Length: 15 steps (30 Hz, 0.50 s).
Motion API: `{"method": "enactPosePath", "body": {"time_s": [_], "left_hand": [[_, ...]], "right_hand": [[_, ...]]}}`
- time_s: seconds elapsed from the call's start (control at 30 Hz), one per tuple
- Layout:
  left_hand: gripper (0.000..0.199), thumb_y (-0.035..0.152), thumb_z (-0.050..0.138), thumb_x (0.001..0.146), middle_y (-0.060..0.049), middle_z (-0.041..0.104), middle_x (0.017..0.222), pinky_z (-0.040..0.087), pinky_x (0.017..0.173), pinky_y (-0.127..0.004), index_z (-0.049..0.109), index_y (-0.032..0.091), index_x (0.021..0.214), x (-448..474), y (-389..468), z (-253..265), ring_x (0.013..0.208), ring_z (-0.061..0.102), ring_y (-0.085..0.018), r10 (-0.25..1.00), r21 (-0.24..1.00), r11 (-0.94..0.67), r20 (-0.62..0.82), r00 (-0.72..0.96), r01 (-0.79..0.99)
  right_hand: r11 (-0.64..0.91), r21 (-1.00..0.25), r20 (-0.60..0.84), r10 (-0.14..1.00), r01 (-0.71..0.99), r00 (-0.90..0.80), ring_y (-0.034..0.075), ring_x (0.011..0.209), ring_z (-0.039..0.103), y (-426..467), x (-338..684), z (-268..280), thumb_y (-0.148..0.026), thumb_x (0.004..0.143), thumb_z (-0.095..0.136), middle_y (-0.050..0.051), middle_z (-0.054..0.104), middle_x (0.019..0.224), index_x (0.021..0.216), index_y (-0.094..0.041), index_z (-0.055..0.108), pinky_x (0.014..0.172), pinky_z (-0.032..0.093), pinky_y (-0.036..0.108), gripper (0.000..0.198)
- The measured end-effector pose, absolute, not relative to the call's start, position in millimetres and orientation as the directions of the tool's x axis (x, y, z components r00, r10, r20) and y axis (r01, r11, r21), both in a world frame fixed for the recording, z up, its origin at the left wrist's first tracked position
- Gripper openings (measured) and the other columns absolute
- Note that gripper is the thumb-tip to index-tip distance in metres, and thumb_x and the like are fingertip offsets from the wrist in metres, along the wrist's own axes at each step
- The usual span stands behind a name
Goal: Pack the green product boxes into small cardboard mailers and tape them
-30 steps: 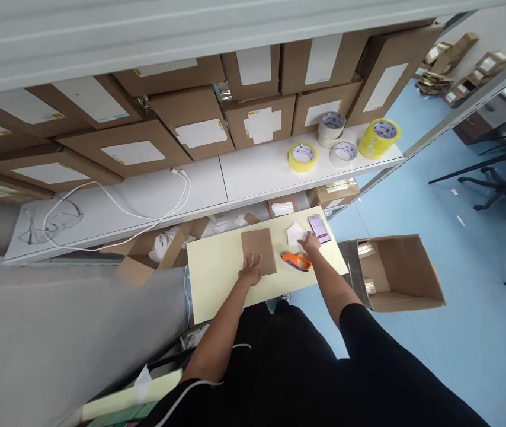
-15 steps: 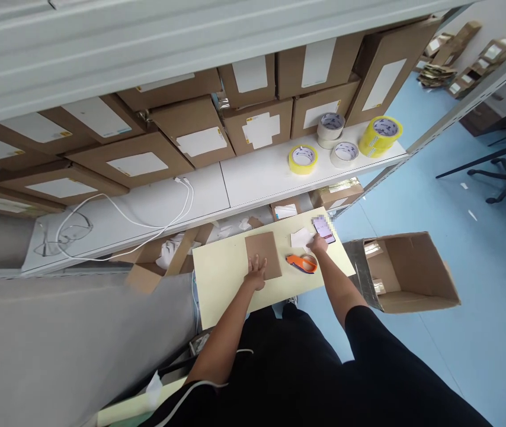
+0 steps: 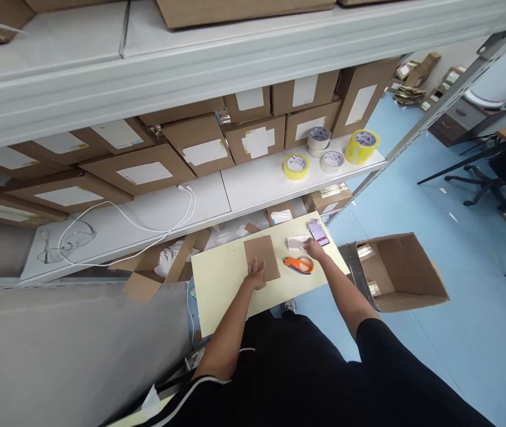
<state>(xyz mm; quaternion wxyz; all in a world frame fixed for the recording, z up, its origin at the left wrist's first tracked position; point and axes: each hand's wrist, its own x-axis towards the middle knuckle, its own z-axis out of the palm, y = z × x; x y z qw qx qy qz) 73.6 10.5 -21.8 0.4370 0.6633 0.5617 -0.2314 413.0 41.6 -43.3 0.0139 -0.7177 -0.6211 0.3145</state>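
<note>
We rest our left hand (image 3: 256, 275), fingers open and spread, on the near left part of the brown cardboard (image 3: 266, 252), which lies flat on the pale yellow bench (image 3: 215, 284); this hand grasps nothing. With our right hand (image 3: 314, 248), fingers drawn together, we hold the right end of the creased white paper (image 3: 295, 242). Just beside that hand lie the phone (image 3: 320, 235), farther from us, and the orange tool (image 3: 297, 264), nearer.

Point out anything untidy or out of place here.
The white cable looks untidy, sprawling loosely and drooping over the front edge of the shelf. Small white scraps on the blue floor look like litter.
</note>
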Motion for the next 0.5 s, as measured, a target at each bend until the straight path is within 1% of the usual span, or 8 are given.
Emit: {"method": "enactPosePath", "body": {"time_s": [0.07, 0.13, 0.2, 0.3, 0.33, 0.37, 0.43, 0.5], "left_hand": [[0.127, 0.038, 0.083, 0.066, -0.009, -0.019, 0.175, 0.021, 0.127, -0.064, 0.014, 0.023, 0.172, 74.8, 10.9, -21.1, 0.155, -0.029, -0.043, 0.56, 0.343, 0.045, -0.786, 0.26, 0.938], [0.127, 0.038, 0.084, 0.065, -0.009, -0.018, 0.176, 0.021, 0.127, -0.064, 0.016, 0.024, 0.171, 76.8, 10.8, -20.4, 0.155, -0.029, -0.044, 0.568, 0.341, 0.067, -0.786, 0.245, 0.938], [0.127, 0.038, 0.085, 0.065, -0.009, -0.017, 0.176, 0.02, 0.127, -0.065, 0.017, 0.024, 0.171, 78.7, 10.6, -19.3, 0.155, -0.029, -0.044, 0.563, 0.325, 0.074, -0.794, 0.229, 0.943], [0.127, 0.042, 0.087, 0.064, -0.011, -0.016, 0.177, 0.02, 0.126, -0.066, 0.019, 0.024, 0.171, 79.8, 11.0, -16.4, 0.156, -0.027, -0.045, 0.554, 0.322, 0.079, -0.801, 0.227, 0.943], [0.125, 0.044, 0.087, 0.063, -0.012, -0.012, 0.177, 0.02, 0.126, -0.067, 0.024, 0.023, 0.17, 79.9, 11.6, -14.8, 0.157, -0.024, -0.046, 0.573, 0.342, 0.101, -0.788, 0.226, 0.934], [0.121, 0.046, 0.087, 0.063, -0.015, -0.005, 0.178, 0.021, 0.125, -0.069, 0.03, 0.022, 0.167, 80.2, 12.8, -12.9, 0.159, -0.018, -0.048, 0.607, 0.374, 0.132, -0.763, 0.223, 0.918], [0.105, 0.049, 0.086, 0.066, -0.02, 0.017, 0.176, 0.024, 0.123, -0.071, 0.046, 0.021, 0.159, 83.1, 17.4, -7.7, 0.161, 0.002, -0.051, 0.69, 0.448, 0.19, -0.694, 0.205, 0.874], [0.087, 0.049, 0.082, 0.075, -0.022, 0.038, 0.168, 0.028, 0.123, -0.068, 0.055, 0.021, 0.152, 91.0, 25.9, -0.2, 0.159, 0.023, -0.049, 0.765, 0.51, 0.2, -0.615, 0.191, 0.837]], "right_hand": [[-0.229, -0.399, -0.433, 0.901, 0.888, 0.038, 0.026, 0.108, 0.071, 43.3, 413.5, -39.4, -0.014, 0.091, 0.064, 0.014, 0.075, 0.123, 0.132, -0.018, 0.071, 0.088, 0.048, 0.027, 0.041], [-0.24, -0.397, -0.426, 0.903, 0.886, 0.054, 0.027, 0.104, 0.071, 45.6, 412.3, -34.9, -0.014, 0.092, 0.064, 0.013, 0.078, 0.115, 0.139, -0.019, 0.065, 0.085, 0.048, 0.028, 0.048], [-0.245, -0.421, -0.411, 0.91, 0.873, 0.058, 0.027, 0.101, 0.071, 48.0, 409.9, -29.5, -0.018, 0.095, 0.062, 0.012, 0.078, 0.111, 0.135, -0.02, 0.067, 0.083, 0.048, 0.029, 0.04], [-0.229, -0.483, -0.383, 0.923, 0.845, 0.032, 0.026, 0.102, 0.07, 50.7, 406.5, -21.4, -0.027, 0.098, 0.062, 0.01, 0.079, 0.11, 0.117, -0.021, 0.075, 0.084, 0.048, 0.028, 0.024], [-0.225, -0.517, -0.374, 0.927, 0.826, 0.019, 0.025, 0.101, 0.07, 51.3, 405.9, -18.9, -0.03, 0.097, 0.062, 0.009, 0.079, 0.109, 0.112, -0.021, 0.076, 0.084, 0.048, 0.027, 0.022], [-0.223, -0.56, -0.363, 0.932, 0.798, 0.005, 0.025, 0.099, 0.07, 51.5, 405.6, -16.6, -0.033, 0.096, 0.063, 0.008, 0.079, 0.107, 0.107, -0.021, 0.077, 0.083, 0.048, 0.027, 0.022], [-0.222, -0.66, -0.342, 0.939, 0.717, -0.025, 0.024, 0.093, 0.07, 51.2, 406.0, -12.4, -0.039, 0.094, 0.064, 0.007, 0.079, 0.103, 0.101, -0.019, 0.078, 0.081, 0.05, 0.028, 0.025], [-0.217, -0.736, -0.33, 0.942, 0.642, -0.061, 0.025, 0.087, 0.069, 49.7, 406.6, -8.5, -0.048, 0.092, 0.064, 0.007, 0.079, 0.097, 0.095, -0.018, 0.078, 0.079, 0.051, 0.03, 0.033]]}}
